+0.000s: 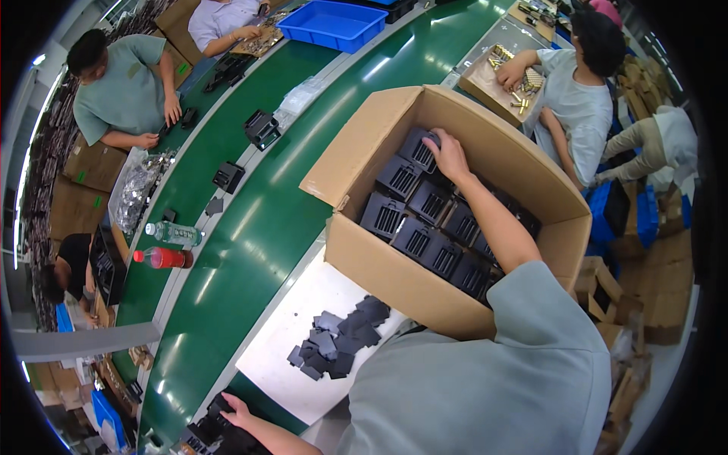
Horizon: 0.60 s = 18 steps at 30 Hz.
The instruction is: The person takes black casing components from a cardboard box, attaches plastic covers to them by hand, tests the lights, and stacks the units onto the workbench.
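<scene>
A large open cardboard box stands in front of me, packed with rows of black slotted plastic housings. My right hand reaches inside toward the far left corner, its fingers curled over the edge of one housing. At the lower left, my left hand grips a black plastic part beside other dark parts; its fingertips are partly hidden. Between my hands, a loose pile of flat dark plates lies on a white board.
A green conveyor curves past the box's left side. Two bottles, one clear and one red, stand beyond it. Black parts rest along its divider. A blue bin sits far off. Co-workers work on both sides.
</scene>
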Each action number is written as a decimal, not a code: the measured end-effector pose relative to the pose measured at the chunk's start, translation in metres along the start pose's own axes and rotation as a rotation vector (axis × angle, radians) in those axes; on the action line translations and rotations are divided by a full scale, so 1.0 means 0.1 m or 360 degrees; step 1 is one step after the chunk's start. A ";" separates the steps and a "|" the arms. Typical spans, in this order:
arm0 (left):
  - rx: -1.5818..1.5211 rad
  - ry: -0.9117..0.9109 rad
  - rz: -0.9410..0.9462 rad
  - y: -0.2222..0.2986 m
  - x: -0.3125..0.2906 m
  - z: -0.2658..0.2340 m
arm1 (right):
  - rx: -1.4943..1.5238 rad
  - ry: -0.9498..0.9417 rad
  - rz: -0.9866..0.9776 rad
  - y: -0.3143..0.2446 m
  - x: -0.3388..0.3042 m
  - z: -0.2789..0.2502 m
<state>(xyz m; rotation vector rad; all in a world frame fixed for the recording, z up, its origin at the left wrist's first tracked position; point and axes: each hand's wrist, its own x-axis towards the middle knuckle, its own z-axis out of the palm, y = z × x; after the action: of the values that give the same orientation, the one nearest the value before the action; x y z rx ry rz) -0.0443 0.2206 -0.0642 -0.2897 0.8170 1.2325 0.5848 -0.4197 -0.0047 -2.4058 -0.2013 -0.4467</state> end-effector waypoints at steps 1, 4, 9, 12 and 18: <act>-0.0058 0.0010 -0.0006 0.08 0.02 -0.02 | 0.0009 -0.0008 -0.0004 -0.06 -0.05 0.01; -0.0065 -0.0044 0.0192 -0.49 -0.35 0.09 | -0.0639 -0.0059 -0.0115 -0.07 -0.20 -0.09; 0.0250 -0.0596 0.0072 -0.82 -0.66 0.05 | -0.0363 -0.0073 0.0074 0.07 -0.20 0.10; 0.0499 -0.0933 -0.0114 -1.36 -1.09 0.00 | -0.0103 -0.0092 0.0144 0.19 -0.23 0.16; 0.0897 -0.1096 -0.0487 -2.26 -2.00 -0.18 | -0.0206 -0.0151 -0.0080 -0.64 -0.71 -0.33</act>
<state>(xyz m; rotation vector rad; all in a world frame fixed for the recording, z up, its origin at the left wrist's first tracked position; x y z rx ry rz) 0.1358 -0.0106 0.0108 0.4392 0.4593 0.6936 0.4937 -0.3940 0.0307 -2.5563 -0.2833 -0.3788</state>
